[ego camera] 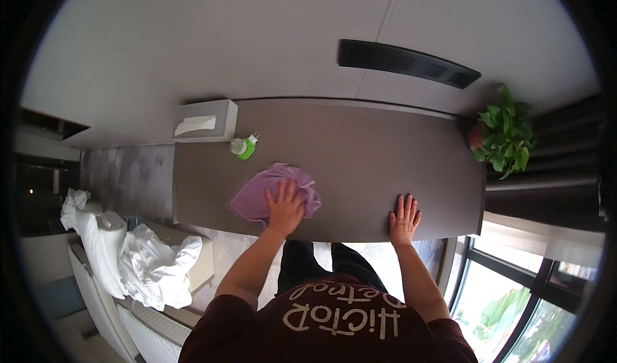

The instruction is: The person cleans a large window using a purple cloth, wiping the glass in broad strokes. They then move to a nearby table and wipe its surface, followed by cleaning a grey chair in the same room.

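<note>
My left hand (286, 208) lies palm down on a purple cloth (255, 194), its fingers spread over the fabric. The cloth is partly spread and creased on the brown tabletop (356, 155), near the front edge. What the palm covers cannot be seen. Further right, my right hand (405, 220) rests flat on the bare tabletop by the same edge, fingers apart, holding nothing. Beyond the cloth sits a small green and clear plug-in device (245, 147) with its metal prongs showing. Behind it stands a grey and white tissue box (207, 121), a tissue sticking out.
A leafy potted plant (506, 136) stands at the right end, beside dark curtains (540, 151) and a window (506, 295). A black socket panel (407, 63) is on the wall behind the table. White bedding (154, 266) is heaped on a beige seat (200, 264) at lower left.
</note>
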The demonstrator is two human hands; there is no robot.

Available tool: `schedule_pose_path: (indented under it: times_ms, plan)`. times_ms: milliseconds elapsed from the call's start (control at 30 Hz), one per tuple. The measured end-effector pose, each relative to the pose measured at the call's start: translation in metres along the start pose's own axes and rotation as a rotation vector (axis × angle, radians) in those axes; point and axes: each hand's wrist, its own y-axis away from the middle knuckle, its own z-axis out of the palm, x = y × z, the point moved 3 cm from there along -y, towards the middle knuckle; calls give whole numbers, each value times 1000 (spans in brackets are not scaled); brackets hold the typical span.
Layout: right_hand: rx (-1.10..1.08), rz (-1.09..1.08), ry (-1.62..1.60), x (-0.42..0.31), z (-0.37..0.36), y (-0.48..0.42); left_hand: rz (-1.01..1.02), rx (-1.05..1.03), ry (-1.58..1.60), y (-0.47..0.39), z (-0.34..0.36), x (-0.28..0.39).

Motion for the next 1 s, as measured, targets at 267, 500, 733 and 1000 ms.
schedule_pose_path:
  times_ms: [267,500,733,1000]
  plan:
    - [-10,2,-103,4,-8,-1,530,-72,168,-17,22,148]
    - [13,11,-147,4,-13,-1,491,-76,92,-11,13,116]
    - [58,31,-188,7,-14,0,-90,-47,-48,-44,1,9]
    - [195,-49,-414,-39,-59,2,285,-223,188,-63,44,171]
